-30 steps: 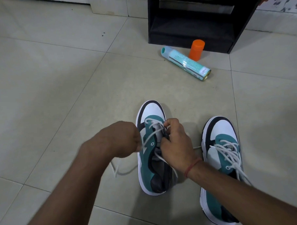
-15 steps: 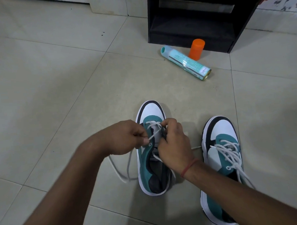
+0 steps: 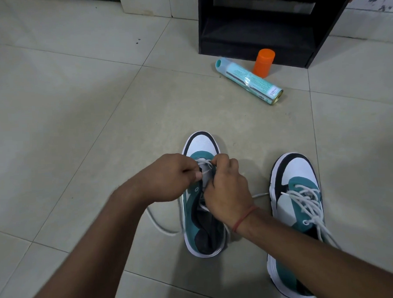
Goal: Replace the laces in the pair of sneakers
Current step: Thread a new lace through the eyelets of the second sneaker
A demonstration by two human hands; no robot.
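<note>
Left hand (image 3: 169,177) has moved in from frame left, now tight against the right hand (image 3: 226,190) over the left sneaker's (image 3: 200,216) eyelets. Slack lace (image 3: 159,224) loop by the sneaker's left side lies flatter.

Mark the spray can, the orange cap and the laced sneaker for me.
spray can (image 3: 249,80), head view, middle of its label.
orange cap (image 3: 263,62), head view, its side wall.
laced sneaker (image 3: 292,167), head view, white toe panel.

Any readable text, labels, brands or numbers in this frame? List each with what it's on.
None legible.
spray can: printed label with lines of text and a small white panel near its base, too small and blurred to read.
orange cap: no print visible.
left sneaker, right sneaker: no readable brand or number.
</note>
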